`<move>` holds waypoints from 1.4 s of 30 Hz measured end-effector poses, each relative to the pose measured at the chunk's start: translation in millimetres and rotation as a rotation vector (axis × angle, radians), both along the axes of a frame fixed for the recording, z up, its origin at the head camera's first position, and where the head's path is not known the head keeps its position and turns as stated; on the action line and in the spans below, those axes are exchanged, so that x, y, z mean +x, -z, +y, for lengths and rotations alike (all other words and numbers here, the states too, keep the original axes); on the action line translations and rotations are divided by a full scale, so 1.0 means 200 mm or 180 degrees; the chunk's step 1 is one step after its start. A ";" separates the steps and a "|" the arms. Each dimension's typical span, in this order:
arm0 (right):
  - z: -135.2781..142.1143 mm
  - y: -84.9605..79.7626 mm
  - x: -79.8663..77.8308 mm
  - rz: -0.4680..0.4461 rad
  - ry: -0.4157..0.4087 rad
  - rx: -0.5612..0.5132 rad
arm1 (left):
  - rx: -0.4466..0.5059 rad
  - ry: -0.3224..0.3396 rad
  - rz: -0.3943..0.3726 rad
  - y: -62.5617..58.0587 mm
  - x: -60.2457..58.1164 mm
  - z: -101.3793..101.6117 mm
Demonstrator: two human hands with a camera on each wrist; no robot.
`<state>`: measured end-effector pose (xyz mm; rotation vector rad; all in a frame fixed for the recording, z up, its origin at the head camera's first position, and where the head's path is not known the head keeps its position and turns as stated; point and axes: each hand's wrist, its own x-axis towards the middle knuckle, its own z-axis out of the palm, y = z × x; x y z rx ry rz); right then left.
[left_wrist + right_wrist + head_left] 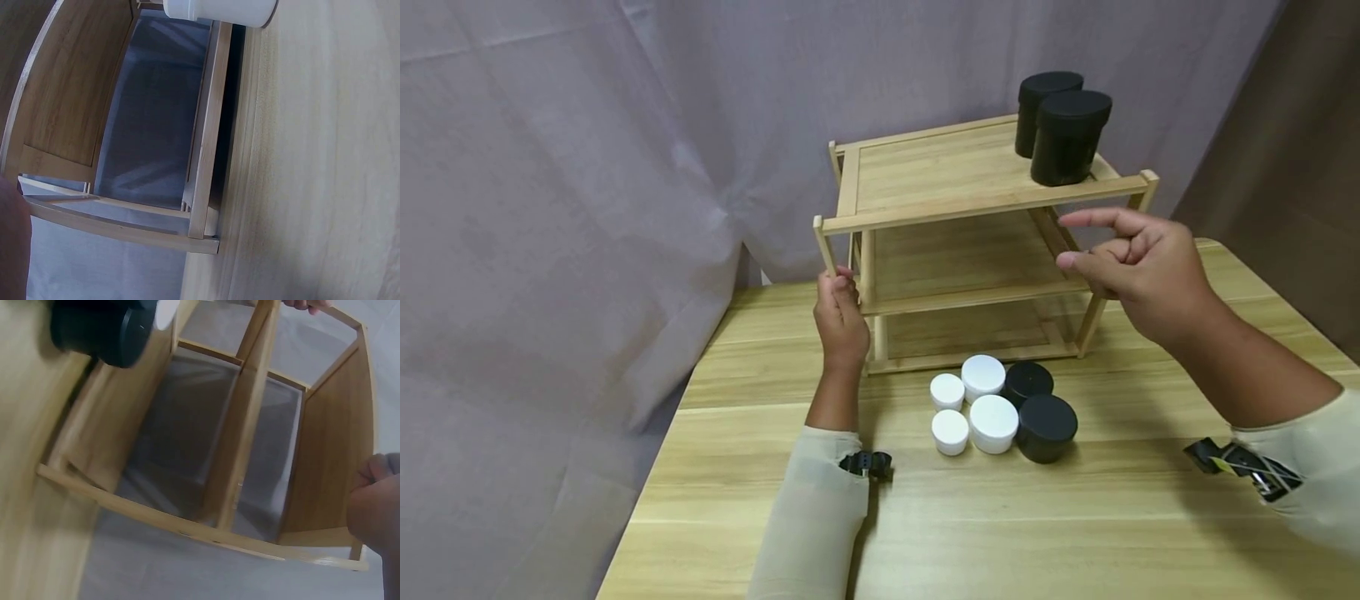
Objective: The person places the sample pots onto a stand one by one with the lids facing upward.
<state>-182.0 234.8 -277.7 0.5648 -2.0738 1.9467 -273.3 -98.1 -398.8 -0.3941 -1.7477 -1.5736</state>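
A three-tier wooden shelf rack [970, 212] stands on the table. My left hand [841, 321] grips its front left post just below the top tier; only a blurred edge of that hand shows in the left wrist view. At the rack's front right corner hovers my right hand [1138, 258], index finger and thumb spread apart, the other fingers bent, nothing between them. Two tall black lidded containers, a front one [1070, 140] and a rear one [1028, 125], stand on the top tier's right end, just above that hand.
In front of the rack sit small white jars [950, 433], larger white jars [994, 425] and low black jars [1047, 429], grouped closely. The wooden table [760, 483] ends at the left against a hanging grey curtain [587, 208]. A brown curtain [1292, 167] hangs at right.
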 end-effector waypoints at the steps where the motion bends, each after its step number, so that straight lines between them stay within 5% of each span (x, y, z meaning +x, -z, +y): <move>1: 0.00 0.02 0.00 -0.0017 -0.0044 0.0065 | 0.0004 -0.0003 -0.0004 0.00 0.00 0.00; 4: 0.02 0.08 -0.01 -0.0072 -0.0161 0.0354 | 0.0018 0.0022 0.0005 -0.01 0.00 0.00; 11: 0.11 0.22 -0.05 -0.0232 -0.0892 0.0580 | 0.0082 0.0042 0.0022 -0.01 0.00 0.00; 19: 0.18 0.35 -0.06 -0.0259 -0.1277 -0.0169 | 0.0039 0.0045 0.0018 -0.01 0.00 0.00; 30: 0.23 0.50 -0.07 -0.0285 -0.1198 -0.0830 | 0.0027 0.0039 0.0004 -0.01 -0.01 0.01; 42: 0.23 0.60 -0.06 -0.0471 -0.1221 -0.0902 | 0.0044 0.0002 0.0026 -0.01 -0.01 0.01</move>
